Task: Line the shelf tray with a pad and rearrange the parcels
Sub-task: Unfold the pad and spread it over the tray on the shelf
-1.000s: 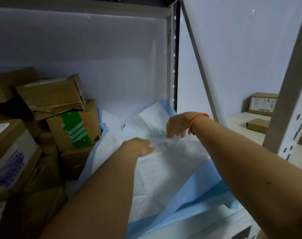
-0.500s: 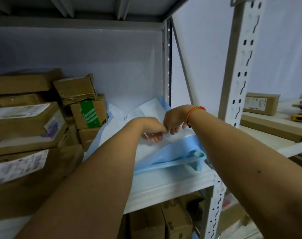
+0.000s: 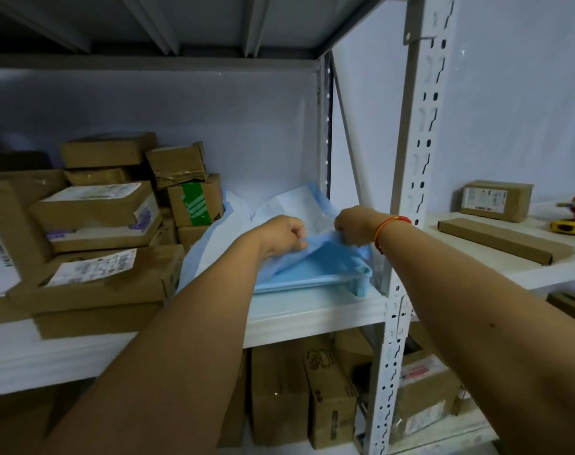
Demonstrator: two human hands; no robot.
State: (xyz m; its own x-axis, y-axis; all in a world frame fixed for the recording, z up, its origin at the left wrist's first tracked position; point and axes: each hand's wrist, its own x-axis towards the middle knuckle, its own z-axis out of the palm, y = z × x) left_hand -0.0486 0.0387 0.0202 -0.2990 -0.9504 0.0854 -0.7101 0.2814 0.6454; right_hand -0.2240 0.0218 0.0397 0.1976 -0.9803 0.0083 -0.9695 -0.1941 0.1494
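Observation:
A blue and white pad [image 3: 289, 205] lies crumpled over the right end of the white shelf, draped into a light blue tray [image 3: 315, 280] at the shelf's front. My left hand [image 3: 284, 234] and my right hand [image 3: 355, 224] each pinch the pad's blue edge above the tray, close together. The pad's rear part stands up against the back wall. Brown cardboard parcels [image 3: 98, 211] are stacked on the left of the same shelf, one with green tape [image 3: 195, 200] touching the pad's left edge.
A white perforated upright post [image 3: 410, 205] stands just right of the tray. Beyond it, another shelf holds a labelled box [image 3: 494, 200], a flat long carton [image 3: 504, 239] and a yellow object [image 3: 570, 226]. More boxes [image 3: 309, 395] fill the shelf below.
The view has pulled back and up from the shelf. My hands came together and drew the pad's blue edge toward the front, over the tray; before, they were pressing the pad flat.

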